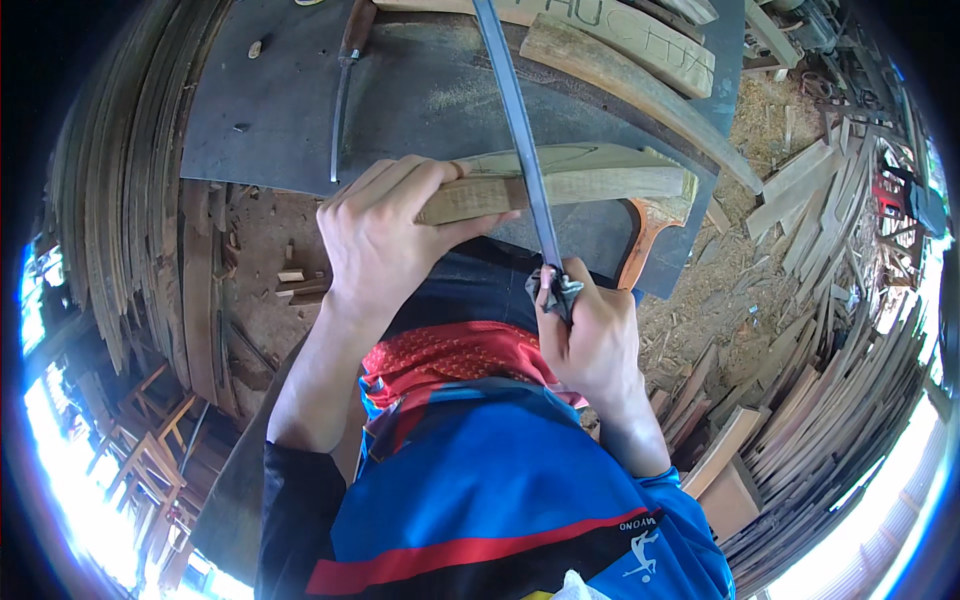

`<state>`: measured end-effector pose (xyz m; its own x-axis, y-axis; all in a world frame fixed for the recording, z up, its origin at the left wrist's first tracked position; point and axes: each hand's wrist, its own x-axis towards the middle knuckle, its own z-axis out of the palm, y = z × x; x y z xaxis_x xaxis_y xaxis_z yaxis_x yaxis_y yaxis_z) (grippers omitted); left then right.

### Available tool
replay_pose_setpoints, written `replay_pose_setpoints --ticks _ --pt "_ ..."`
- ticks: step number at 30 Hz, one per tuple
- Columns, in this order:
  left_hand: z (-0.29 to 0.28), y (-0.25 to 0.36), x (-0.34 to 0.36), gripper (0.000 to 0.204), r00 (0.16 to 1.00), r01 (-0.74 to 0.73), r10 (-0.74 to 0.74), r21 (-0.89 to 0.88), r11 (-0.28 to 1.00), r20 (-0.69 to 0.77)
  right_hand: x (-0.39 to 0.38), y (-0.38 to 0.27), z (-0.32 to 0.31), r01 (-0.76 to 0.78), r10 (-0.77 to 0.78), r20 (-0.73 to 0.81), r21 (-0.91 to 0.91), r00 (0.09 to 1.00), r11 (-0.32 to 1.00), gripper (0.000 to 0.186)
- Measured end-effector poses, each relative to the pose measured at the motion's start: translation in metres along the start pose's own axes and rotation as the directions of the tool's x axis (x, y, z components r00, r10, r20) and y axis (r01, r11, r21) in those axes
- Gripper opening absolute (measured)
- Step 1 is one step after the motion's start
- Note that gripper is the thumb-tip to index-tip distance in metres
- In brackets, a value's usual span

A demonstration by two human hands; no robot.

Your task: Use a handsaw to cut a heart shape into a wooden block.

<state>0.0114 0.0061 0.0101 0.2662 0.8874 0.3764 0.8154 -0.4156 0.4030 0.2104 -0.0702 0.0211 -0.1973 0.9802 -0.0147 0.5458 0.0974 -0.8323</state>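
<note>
My left hand (pixel 385 220) is closed round the left end of a thick, curved wooden piece (pixel 590 184), thumb below and fingers on top. Pencil-like lines show on its upper face. My right hand (pixel 598 325) is closed round the near end of a long, flat grey metal bar (pixel 522 130) that looks like a file. Dark wrapping (pixel 555 292) covers the bar at the grip. The bar slants up and away, crossing the wood's near edge; whether it touches there I cannot tell. My right palm hides the end of the grip.
On the dark worktable (pixel 270 100) lie a wooden-handled tool (pixel 345 85) and several curved wooden pieces (pixel 640 90). A curved orange-brown wooden part (pixel 640 250) stands beside the table's right corner. Stacked planks (pixel 120 190) line the left; offcuts and long strips (pixel 820 400) cover the right floor.
</note>
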Motion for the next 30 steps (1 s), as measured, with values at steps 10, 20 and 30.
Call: replay_pose_setpoints --ticks 10,20,30 --pt "0.008 0.004 -0.027 0.041 0.995 -0.095 0.095 -0.013 0.995 -0.005 -0.032 0.049 0.049 0.175 -0.183 -0.168 -0.065 0.969 0.982 0.006" --pt "0.010 -0.011 -0.035 0.056 0.999 -0.051 0.050 -0.099 0.994 -0.013 -0.064 0.034 0.047 -0.042 0.082 -0.243 0.165 0.966 0.985 0.009" --pt "0.022 0.005 -0.064 0.106 0.826 0.546 -0.544 -0.448 0.708 0.146 -0.037 0.021 0.064 -0.139 0.153 -0.014 0.349 0.988 0.927 0.011"
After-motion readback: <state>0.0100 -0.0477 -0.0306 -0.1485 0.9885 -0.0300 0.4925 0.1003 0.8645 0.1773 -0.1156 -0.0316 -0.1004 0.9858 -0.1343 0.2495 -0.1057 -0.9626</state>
